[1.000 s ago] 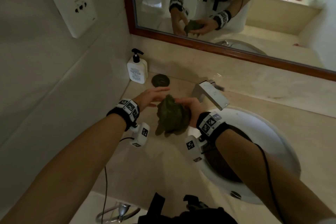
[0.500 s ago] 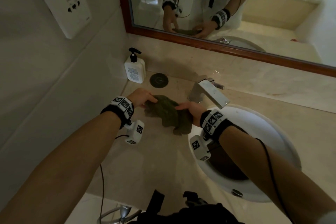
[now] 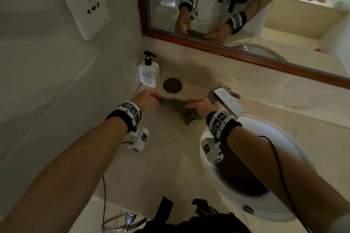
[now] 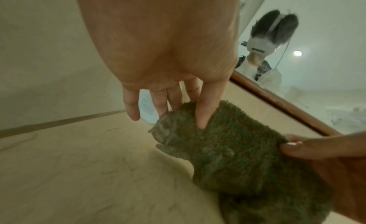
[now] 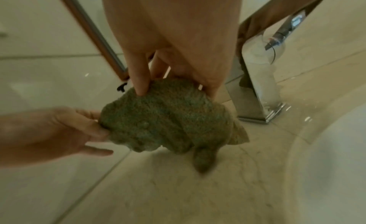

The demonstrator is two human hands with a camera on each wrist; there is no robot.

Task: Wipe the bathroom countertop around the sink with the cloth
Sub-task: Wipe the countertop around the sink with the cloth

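Beside the sink (image 3: pixel 269 212), both hands' fingers (image 4: pixel 202 114) pinch the cloth (image 3: pixel 176 105) over the countertop (image 3: pixel 161 166).

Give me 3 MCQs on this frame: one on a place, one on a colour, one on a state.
1. Where does the soap bottle stand?
A. in the sink bowl
B. at the back left of the countertop, by the wall
C. on the faucet

2. What colour is the cloth?
A. dark green
B. white
C. red

3. How is the cloth held?
A. it lies flat with no hand on it
B. only the right hand holds it
C. both hands pinch it, one at each end

Answers:
1 B: the bottle is in the corner left of the round dark disc, well away from the sink.
2 A: both wrist views show green terry.
3 C: the left hand and the right hand each grip an end above the countertop.
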